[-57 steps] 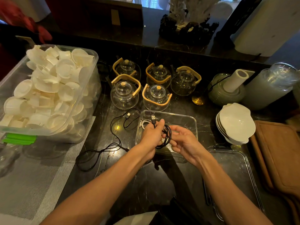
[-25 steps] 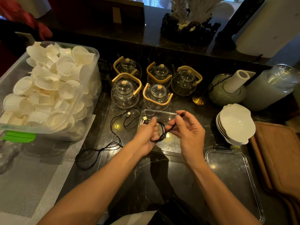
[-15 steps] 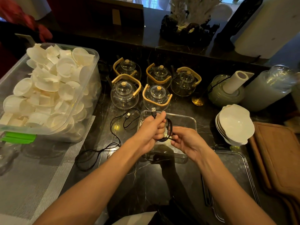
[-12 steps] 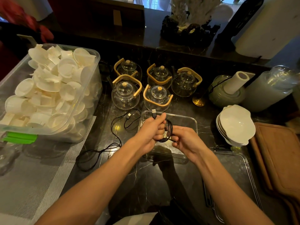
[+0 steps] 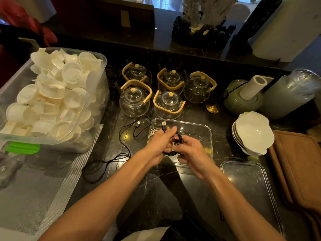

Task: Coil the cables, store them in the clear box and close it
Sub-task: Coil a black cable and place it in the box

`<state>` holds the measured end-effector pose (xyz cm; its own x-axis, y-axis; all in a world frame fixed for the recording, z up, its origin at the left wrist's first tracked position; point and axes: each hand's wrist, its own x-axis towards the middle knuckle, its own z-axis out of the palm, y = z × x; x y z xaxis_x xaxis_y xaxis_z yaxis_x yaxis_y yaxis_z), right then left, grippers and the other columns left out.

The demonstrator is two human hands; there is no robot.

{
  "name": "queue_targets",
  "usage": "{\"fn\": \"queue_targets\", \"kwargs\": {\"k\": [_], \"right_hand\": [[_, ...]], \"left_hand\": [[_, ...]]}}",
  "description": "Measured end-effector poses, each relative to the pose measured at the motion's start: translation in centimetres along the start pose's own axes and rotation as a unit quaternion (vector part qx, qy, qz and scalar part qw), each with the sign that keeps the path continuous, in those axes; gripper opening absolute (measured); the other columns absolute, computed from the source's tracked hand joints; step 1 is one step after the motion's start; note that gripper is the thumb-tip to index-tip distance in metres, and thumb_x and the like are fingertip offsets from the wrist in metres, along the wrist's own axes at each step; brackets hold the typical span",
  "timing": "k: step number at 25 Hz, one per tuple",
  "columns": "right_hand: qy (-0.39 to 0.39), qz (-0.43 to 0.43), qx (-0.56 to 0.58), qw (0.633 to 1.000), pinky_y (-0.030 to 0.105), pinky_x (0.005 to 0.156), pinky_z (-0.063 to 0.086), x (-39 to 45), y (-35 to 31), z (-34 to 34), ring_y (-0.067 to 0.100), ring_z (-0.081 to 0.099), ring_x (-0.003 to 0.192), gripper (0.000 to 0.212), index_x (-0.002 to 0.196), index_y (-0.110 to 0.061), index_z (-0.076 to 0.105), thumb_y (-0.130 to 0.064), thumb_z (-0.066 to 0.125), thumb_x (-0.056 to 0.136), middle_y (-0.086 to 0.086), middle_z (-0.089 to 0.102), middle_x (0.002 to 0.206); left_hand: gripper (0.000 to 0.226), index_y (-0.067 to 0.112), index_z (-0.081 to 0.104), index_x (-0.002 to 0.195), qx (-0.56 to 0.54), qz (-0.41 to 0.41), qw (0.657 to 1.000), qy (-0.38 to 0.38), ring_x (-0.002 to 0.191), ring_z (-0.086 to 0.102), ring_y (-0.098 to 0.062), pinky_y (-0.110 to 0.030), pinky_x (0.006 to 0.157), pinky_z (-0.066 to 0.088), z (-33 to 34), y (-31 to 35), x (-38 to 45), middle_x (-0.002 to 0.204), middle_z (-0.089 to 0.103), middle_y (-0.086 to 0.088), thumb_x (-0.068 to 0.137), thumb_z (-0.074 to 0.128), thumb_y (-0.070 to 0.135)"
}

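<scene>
the left hand grips a small black coil of cable, fingers curled round the loops, and the flat usb plug sticks up out of the fist. the right hand is curled too and pinches the other side of the coil, close to the small plug end. both hands hang just over the clear box, which sits open on the dark counter, near its middle and in front of the glass teapots. a bit of white cable seems to lie inside the box by its left wall, but it is hard to see.

the step now looks like finishing this coil. to do it well, the left hand should keep the loops tight together so they do not spring apart. the right hand can tuck the loose end round the loops, so the coil keeps its shape. then it can go down flat in the box, beside the white one, with the plug not poking over the rim.

one more black cable lies loose on the counter, just left of the box, with its plug up near the teapots. it is not coiled yet. the lid lies flat by the counter's near right edge, next to the box, so closing comes last.
</scene>
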<state>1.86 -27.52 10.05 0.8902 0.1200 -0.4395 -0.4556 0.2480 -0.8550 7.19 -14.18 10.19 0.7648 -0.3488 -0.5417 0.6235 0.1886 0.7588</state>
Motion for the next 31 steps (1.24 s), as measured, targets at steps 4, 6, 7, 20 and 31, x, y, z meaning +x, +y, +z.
{"fn": "queue_targets", "kwargs": {"k": [4,6,7,20,31], "right_hand": [[0.174,-0.137,-0.273,0.936,0.019,0.063,0.053,0.0,0.6,1.4,0.001,0.067,0.076,0.022,0.111,-0.017,0.054,-0.008,0.065,0.094,-0.003,0.070,0.091],[0.190,-0.199,-0.364,0.890,0.014,0.062,0.050,-0.4,0.7,1.1,-0.002,0.066,0.080,0.026,0.114,-0.021,0.050,-0.011,0.066,0.096,-0.008,0.066,0.088],[0.192,-0.234,-0.403,0.864,0.014,0.060,0.049,-0.5,0.9,0.9,0.002,0.066,0.076,0.022,0.113,-0.019,0.052,-0.012,0.066,0.097,-0.008,0.066,0.086],[0.239,-0.118,0.038,0.963,0.032,0.079,0.055,-0.5,-2.1,0.7,0.008,0.072,0.078,0.015,0.113,-0.012,0.070,-0.013,0.060,0.102,0.002,0.079,0.088],[0.134,0.051,-0.149,0.978,0.036,0.071,0.062,0.8,-2.4,-0.7,0.025,0.072,0.085,0.030,0.102,0.001,0.077,-0.008,0.048,0.099,0.021,0.076,0.094]], "left_hand": [[0.024,0.014,0.053,0.082,-0.014,-0.023,1.000,-0.009,0.039,0.030,-0.001,-0.013,0.035,0.022,0.5,-0.2,-0.1,0.049,0.039,0.009,0.103,0.055,0.027],[0.024,0.016,0.051,0.081,-0.042,-0.033,0.999,-0.008,0.040,0.027,-0.002,-0.015,0.037,0.021,0.5,-0.4,-0.1,0.051,0.034,0.009,0.102,0.056,0.025],[0.025,0.016,0.052,0.079,-0.060,-0.043,0.997,-0.011,0.041,0.025,-0.003,-0.016,0.038,0.020,0.4,-0.5,0.0,0.053,0.032,0.008,0.102,0.057,0.026],[0.025,0.008,0.056,0.093,-0.012,-0.034,0.996,-0.078,0.041,0.024,-0.001,-0.014,0.038,0.019,0.3,0.7,-0.3,0.052,0.031,0.009,0.103,0.054,0.030],[0.013,0.008,0.058,0.086,0.093,-0.066,0.988,-0.104,0.053,0.032,-0.009,-0.022,0.051,0.030,0.0,0.1,0.3,0.059,0.036,0.004,0.094,0.049,0.011]]}}
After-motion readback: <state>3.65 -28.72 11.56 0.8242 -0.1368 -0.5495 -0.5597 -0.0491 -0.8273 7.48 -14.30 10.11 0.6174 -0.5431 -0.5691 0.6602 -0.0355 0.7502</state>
